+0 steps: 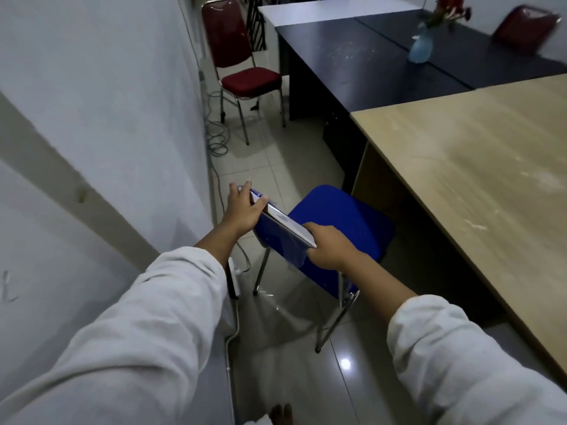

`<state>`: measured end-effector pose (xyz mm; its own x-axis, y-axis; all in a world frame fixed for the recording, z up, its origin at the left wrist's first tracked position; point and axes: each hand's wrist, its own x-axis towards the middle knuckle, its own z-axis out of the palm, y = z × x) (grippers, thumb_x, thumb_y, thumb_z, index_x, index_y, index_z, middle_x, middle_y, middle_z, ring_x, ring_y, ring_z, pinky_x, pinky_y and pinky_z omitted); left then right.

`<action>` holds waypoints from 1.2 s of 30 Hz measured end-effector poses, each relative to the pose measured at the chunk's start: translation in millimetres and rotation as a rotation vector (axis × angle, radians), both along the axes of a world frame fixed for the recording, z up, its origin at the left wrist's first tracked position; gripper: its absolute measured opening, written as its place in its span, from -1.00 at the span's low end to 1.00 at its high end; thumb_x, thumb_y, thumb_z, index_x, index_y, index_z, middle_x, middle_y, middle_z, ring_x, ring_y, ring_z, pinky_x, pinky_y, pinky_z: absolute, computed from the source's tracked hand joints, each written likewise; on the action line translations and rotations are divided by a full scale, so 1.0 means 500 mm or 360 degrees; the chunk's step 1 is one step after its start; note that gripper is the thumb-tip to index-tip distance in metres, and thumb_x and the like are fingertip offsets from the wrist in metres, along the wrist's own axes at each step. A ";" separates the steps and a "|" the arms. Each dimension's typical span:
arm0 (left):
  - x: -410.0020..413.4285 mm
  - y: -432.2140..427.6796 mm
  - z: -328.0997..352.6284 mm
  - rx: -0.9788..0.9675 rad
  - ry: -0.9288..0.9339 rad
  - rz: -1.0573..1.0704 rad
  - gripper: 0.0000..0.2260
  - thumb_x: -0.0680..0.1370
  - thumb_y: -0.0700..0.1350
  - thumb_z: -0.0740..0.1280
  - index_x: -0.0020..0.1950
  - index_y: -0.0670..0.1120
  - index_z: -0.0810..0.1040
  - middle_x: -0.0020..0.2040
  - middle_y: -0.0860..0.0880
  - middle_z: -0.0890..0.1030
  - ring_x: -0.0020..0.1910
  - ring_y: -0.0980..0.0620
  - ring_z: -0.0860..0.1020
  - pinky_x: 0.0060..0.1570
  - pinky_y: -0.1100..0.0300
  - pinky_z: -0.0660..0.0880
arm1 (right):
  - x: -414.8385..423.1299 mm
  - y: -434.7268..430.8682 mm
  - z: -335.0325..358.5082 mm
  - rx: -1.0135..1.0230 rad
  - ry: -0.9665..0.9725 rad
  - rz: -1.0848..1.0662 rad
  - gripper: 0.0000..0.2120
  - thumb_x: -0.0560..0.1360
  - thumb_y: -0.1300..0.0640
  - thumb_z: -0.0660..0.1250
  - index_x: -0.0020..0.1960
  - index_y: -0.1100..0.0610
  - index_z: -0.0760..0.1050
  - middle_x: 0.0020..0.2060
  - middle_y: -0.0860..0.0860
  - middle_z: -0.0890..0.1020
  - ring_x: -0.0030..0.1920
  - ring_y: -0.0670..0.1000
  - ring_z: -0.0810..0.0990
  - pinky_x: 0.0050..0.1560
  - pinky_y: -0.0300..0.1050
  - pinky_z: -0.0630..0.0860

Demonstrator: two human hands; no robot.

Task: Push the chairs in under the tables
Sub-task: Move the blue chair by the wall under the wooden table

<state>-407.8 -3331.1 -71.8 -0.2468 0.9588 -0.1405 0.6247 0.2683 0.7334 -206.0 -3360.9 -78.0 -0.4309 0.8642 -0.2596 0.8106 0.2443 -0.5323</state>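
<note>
A blue padded chair (343,219) with chrome legs stands on the tiled floor beside the light wooden table (478,167), its seat partly at the table's left edge. My left hand (244,210) grips the far end of the chair's backrest top. My right hand (326,246) grips the near end of the same backrest. A red chair (250,79) stands further back by the wall, pulled out from the black table (352,62). Another red chair (526,27) sits at the far right behind the black table.
A white wall (101,124) runs close along the left, with cables (217,142) on the floor beside it. A blue vase with red flowers (422,47) stands on the black table. A white table (331,9) is at the back. My bare foot (280,414) shows below.
</note>
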 end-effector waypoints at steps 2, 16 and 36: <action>0.008 -0.014 -0.012 0.0002 -0.0008 0.0010 -0.41 0.60 0.07 0.20 0.56 -0.04 0.06 0.58 -0.10 -0.08 0.53 -0.15 0.13 0.40 -0.04 0.34 | 0.012 -0.014 0.001 -0.0009 -0.0001 0.0008 -0.52 0.47 0.20 0.32 0.38 0.09 0.35 0.18 0.09 0.58 0.11 0.10 0.56 -0.01 -0.04 0.55; 0.104 -0.144 -0.034 -0.0171 -0.0427 0.0374 -0.36 0.43 0.02 0.41 0.46 -0.01 0.24 0.41 -0.15 0.24 0.31 -0.15 0.40 0.20 0.00 0.52 | 0.159 -0.155 0.027 -0.0031 -0.0079 -0.0032 -0.49 0.46 0.31 0.26 0.37 0.00 0.36 0.18 0.04 0.58 0.14 0.08 0.53 0.09 -0.04 0.51; 0.285 -0.144 -0.013 -0.0128 -0.0452 0.0052 -0.58 0.45 -0.16 0.36 0.30 -0.09 0.42 0.35 -0.15 0.27 0.06 -0.02 0.41 -0.24 0.32 0.40 | 0.294 -0.268 0.010 0.0085 -0.0155 -0.0348 -0.49 0.48 0.29 0.21 0.40 0.05 0.31 0.16 0.08 0.58 0.10 0.11 0.54 0.00 0.01 0.54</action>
